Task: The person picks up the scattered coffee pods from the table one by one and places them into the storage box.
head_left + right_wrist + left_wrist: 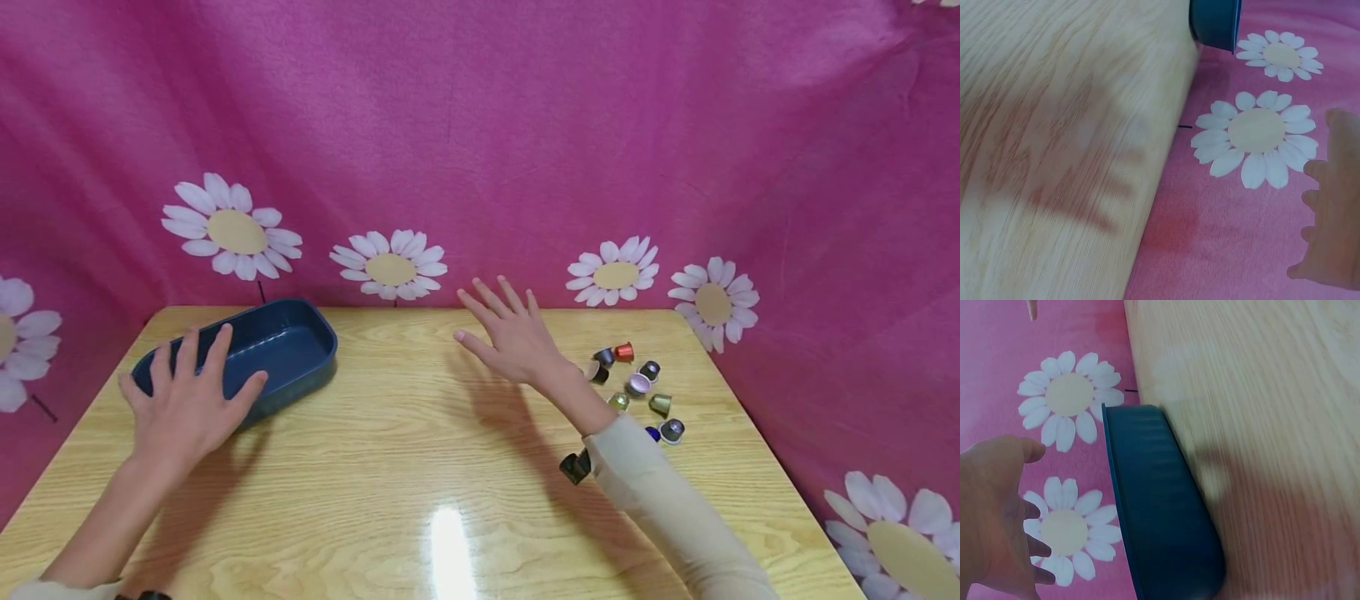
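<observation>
both of the person's sleeves [667, 508] are plain pale beige.

White glare [452, 554] and soft shadows [521, 437] mark the bright tabletop [360, 475], while both wrist views look hazy.

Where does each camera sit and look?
Head: worn on head, facing forward and down at the wooden table; left hand, right hand and arms show.
Left wrist: worn there, facing the blue dish; left hand and another fingertip show.
Right wrist: worn there, facing the daisy-print backdrop; right hand shows.
Wrist views share the dish.
</observation>
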Demonstrator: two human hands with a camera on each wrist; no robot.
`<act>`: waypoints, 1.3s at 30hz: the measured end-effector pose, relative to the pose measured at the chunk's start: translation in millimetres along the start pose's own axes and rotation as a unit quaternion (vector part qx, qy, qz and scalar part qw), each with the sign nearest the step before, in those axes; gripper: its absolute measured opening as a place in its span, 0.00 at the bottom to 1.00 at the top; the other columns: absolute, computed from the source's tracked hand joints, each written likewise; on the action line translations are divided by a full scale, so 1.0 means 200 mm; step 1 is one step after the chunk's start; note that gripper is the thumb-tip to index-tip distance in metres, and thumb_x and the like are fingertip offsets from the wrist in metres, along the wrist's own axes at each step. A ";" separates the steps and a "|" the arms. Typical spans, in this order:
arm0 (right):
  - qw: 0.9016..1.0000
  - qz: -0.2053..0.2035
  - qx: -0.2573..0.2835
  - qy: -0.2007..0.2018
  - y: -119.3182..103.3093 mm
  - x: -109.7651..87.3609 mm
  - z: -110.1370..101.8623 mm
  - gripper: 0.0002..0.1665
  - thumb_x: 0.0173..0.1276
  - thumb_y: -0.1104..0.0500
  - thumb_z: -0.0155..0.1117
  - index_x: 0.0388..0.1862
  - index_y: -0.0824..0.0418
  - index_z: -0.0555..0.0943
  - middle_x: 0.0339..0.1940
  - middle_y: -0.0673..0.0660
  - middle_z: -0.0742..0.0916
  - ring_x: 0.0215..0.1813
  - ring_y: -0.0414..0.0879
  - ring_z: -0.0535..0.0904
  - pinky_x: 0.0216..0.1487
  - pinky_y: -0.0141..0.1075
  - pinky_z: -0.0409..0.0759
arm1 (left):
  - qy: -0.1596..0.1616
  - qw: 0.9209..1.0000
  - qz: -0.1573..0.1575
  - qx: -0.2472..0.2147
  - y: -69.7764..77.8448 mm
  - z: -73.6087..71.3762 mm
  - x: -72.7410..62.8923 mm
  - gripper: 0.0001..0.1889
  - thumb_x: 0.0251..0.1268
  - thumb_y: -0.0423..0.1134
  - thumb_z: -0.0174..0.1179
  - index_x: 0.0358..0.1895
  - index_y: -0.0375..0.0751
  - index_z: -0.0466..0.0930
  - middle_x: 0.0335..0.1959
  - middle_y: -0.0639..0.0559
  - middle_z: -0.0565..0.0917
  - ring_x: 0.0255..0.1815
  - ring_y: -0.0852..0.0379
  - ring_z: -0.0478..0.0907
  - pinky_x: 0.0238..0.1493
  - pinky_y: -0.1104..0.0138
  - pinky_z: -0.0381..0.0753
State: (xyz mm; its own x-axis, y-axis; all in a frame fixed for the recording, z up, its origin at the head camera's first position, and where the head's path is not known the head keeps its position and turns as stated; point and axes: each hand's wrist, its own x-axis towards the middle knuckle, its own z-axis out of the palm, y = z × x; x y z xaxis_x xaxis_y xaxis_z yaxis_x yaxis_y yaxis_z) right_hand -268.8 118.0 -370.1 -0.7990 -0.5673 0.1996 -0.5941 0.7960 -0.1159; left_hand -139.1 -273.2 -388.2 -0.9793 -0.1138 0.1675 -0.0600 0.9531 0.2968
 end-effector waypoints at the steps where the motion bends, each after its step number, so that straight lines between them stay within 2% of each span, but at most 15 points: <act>1: 1.000 -0.001 -0.001 0.000 -0.01 0.01 0.00 0.41 0.76 0.31 0.40 0.82 0.44 0.56 0.82 0.50 0.55 0.82 0.56 0.41 0.73 0.63 0.38 | 0.002 1.000 -0.001 0.000 -0.01 0.00 -0.01 0.47 0.71 0.67 0.47 0.80 0.39 0.43 0.73 0.21 0.46 0.72 0.19 0.36 0.56 0.21 0.29; 8: 1.000 -0.011 0.003 -0.008 -0.06 0.09 0.02 0.42 0.75 0.30 0.40 0.82 0.45 0.56 0.82 0.50 0.56 0.81 0.57 0.42 0.73 0.64 0.40 | 0.010 1.000 -0.007 0.003 -0.09 -0.02 -0.03 0.48 0.71 0.67 0.46 0.80 0.37 0.43 0.72 0.20 0.46 0.71 0.18 0.37 0.55 0.21 0.26; 17: 1.000 -0.017 -0.014 -0.020 -0.14 0.18 0.06 0.42 0.74 0.28 0.40 0.82 0.44 0.57 0.82 0.49 0.56 0.81 0.56 0.42 0.73 0.64 0.41 | 0.008 1.000 -0.018 0.008 -0.15 -0.04 -0.06 0.49 0.71 0.67 0.45 0.79 0.32 0.43 0.71 0.18 0.47 0.72 0.18 0.35 0.58 0.22 0.28; 24: 0.999 -0.019 -0.007 -0.036 -0.19 0.22 0.07 0.43 0.74 0.27 0.38 0.82 0.43 0.56 0.82 0.48 0.55 0.82 0.54 0.38 0.73 0.63 0.36 | 0.001 1.000 -0.029 0.008 -0.20 -0.04 -0.08 0.50 0.72 0.67 0.44 0.78 0.29 0.41 0.72 0.18 0.45 0.73 0.20 0.33 0.61 0.25 0.27; 30: 0.999 -0.030 -0.011 -0.032 -0.22 0.27 0.10 0.42 0.74 0.27 0.38 0.82 0.43 0.56 0.82 0.49 0.55 0.81 0.56 0.43 0.73 0.64 0.39 | -0.003 0.999 -0.040 0.010 -0.23 -0.04 -0.10 0.49 0.72 0.67 0.43 0.78 0.29 0.40 0.73 0.18 0.44 0.74 0.20 0.34 0.60 0.24 0.29; 39: 0.998 -0.035 -0.019 -0.057 -0.31 0.36 0.16 0.42 0.74 0.27 0.37 0.82 0.39 0.53 0.82 0.49 0.57 0.81 0.54 0.43 0.73 0.65 0.42 | -0.008 0.998 -0.058 0.011 -0.29 -0.02 -0.15 0.51 0.72 0.68 0.43 0.77 0.27 0.41 0.72 0.17 0.44 0.73 0.21 0.35 0.60 0.24 0.31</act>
State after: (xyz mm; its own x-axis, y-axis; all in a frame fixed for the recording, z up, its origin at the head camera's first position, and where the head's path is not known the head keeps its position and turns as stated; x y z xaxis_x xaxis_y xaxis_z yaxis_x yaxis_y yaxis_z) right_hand -292.2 22.0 -379.1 -0.7626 -0.6399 0.0944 -0.6462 0.7602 -0.0678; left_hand -105.6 -326.7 -407.0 -0.9687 -0.2186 0.1174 -0.1767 0.9399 0.2921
